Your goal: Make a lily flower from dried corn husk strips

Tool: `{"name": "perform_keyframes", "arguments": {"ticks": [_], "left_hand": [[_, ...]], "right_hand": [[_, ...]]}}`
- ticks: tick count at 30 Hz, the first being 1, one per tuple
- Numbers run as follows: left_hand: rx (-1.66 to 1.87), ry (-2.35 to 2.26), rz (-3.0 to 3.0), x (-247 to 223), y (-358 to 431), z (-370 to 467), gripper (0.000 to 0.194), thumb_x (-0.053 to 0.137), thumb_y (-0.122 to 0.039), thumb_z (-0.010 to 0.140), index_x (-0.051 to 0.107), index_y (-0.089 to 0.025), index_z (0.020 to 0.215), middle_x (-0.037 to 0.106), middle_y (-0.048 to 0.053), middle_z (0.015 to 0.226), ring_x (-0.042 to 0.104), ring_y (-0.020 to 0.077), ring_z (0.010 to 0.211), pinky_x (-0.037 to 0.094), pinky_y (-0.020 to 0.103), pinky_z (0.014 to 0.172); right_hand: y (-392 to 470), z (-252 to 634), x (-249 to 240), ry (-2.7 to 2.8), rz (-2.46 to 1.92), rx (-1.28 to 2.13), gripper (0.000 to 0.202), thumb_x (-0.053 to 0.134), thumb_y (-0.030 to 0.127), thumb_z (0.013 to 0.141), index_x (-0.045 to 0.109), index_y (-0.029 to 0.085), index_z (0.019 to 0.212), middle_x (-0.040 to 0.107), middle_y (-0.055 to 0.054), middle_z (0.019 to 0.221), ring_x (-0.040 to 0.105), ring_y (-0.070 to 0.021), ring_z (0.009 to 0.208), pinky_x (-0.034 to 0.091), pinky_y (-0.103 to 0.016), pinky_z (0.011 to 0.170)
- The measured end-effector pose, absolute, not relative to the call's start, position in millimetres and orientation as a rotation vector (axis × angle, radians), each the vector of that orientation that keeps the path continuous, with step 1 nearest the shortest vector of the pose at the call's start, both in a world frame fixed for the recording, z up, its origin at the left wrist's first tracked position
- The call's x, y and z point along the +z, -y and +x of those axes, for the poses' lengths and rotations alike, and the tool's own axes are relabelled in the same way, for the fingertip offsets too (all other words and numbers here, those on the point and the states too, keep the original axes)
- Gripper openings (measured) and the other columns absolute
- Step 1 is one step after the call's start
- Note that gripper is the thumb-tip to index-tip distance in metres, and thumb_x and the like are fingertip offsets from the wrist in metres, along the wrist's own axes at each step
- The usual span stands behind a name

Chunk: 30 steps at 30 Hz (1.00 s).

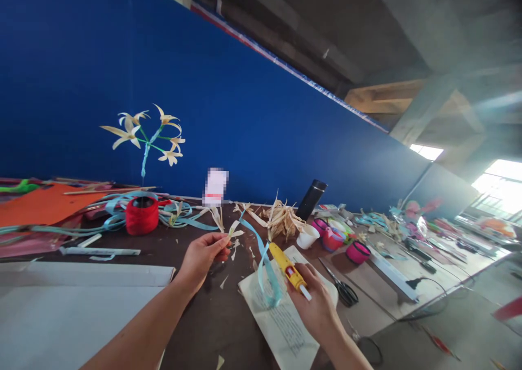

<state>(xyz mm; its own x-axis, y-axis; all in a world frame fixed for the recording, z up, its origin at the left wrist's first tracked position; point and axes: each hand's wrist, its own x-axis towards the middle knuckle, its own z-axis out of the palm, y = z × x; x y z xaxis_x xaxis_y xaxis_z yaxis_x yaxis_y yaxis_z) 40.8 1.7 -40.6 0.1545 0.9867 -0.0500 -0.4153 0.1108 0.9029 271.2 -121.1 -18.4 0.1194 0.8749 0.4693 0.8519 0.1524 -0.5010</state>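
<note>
My left hand [206,257] pinches a small pale husk flower [235,232], its narrow petals spread beyond the fingertips. In my right hand [316,299] is a yellow glue gun [281,257], its nozzle pointing up and left toward the flower, with a white glue stick showing at the back. A light-blue ribbon [269,285] curls between the two hands, over a printed sheet [285,329]. Behind them lies a bundle of dried husks [283,217]. At the left, a finished spray of cream flowers [129,133] on a blue-wrapped stem rises from a red thread spool [142,216].
Scissors [345,291] lie right of the sheet. Behind are a white cup [307,236], a pink container [358,252] and a black bottle [312,198]. A white board [73,315] covers the left front. A blue partition [253,114] borders the table's back.
</note>
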Motion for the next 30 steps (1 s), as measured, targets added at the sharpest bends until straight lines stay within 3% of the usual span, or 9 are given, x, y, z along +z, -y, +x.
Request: {"name": "perform_keyframes", "arguments": {"ticks": [4,14,21,24,27,30], "left_hand": [[1.244,-0.815,0.879,-41.3,-1.6,41.1,0.032,0.077,-0.037,0.056,0.066,-0.013,0.073,0.062,-0.001,0.059,0.056,0.0069,0.050,0.047,0.018,0.049],[1.255,-0.817,0.911,-32.4,2.4,40.6,0.029,0.075,-0.037,0.060,0.066,-0.013,0.074,0.064,0.000,0.064,0.056,0.0074,0.052,0.048,0.019,0.051],[1.290,-0.933,1.025,-34.6,-1.2,40.1,0.031,0.072,-0.039,0.061,0.066,-0.013,0.076,0.063,0.000,0.056,0.058,0.0112,0.052,0.050,0.023,0.052],[1.293,-0.935,1.007,-35.2,-2.0,39.9,0.031,0.071,-0.040,0.062,0.066,-0.013,0.077,0.064,0.000,0.058,0.059,0.0114,0.053,0.050,0.023,0.053],[1.278,-0.895,0.972,-33.9,-0.5,40.4,0.031,0.072,-0.039,0.061,0.066,-0.014,0.076,0.064,0.000,0.060,0.058,0.0106,0.054,0.049,0.022,0.053],[1.275,-0.872,0.937,-31.3,2.2,40.7,0.029,0.073,-0.038,0.061,0.066,-0.014,0.075,0.063,-0.001,0.060,0.053,0.0073,0.049,0.043,0.018,0.047]], "right_hand": [[121.8,236.2,-13.5,1.591,-1.384,0.190,0.006,0.057,0.024,0.075,0.060,0.021,0.080,0.057,-0.004,0.085,0.058,-0.0173,0.077,0.047,-0.025,0.068],[121.7,201.8,-15.9,1.517,-1.322,0.308,0.018,0.060,0.032,0.077,0.065,0.017,0.084,0.064,-0.005,0.071,0.060,-0.0174,0.064,0.050,-0.024,0.059],[120.9,216.9,-9.8,1.422,-1.414,0.118,0.020,0.061,0.035,0.074,0.066,0.017,0.082,0.065,-0.008,0.077,0.061,-0.0203,0.071,0.050,-0.027,0.063],[117.0,224.2,-5.6,1.376,-1.496,0.281,0.019,0.061,0.034,0.074,0.065,0.016,0.079,0.062,-0.004,0.065,0.058,-0.0174,0.059,0.047,-0.025,0.055],[114.5,226.0,-7.3,1.259,-1.540,0.576,0.024,0.061,0.038,0.073,0.061,0.014,0.066,0.049,0.002,0.045,0.046,-0.0125,0.043,0.038,-0.023,0.042],[113.7,223.0,-12.3,1.227,-1.476,0.709,0.030,0.062,0.039,0.073,0.055,0.014,0.056,0.046,0.002,0.044,0.043,-0.0108,0.044,0.036,-0.022,0.043]]}}
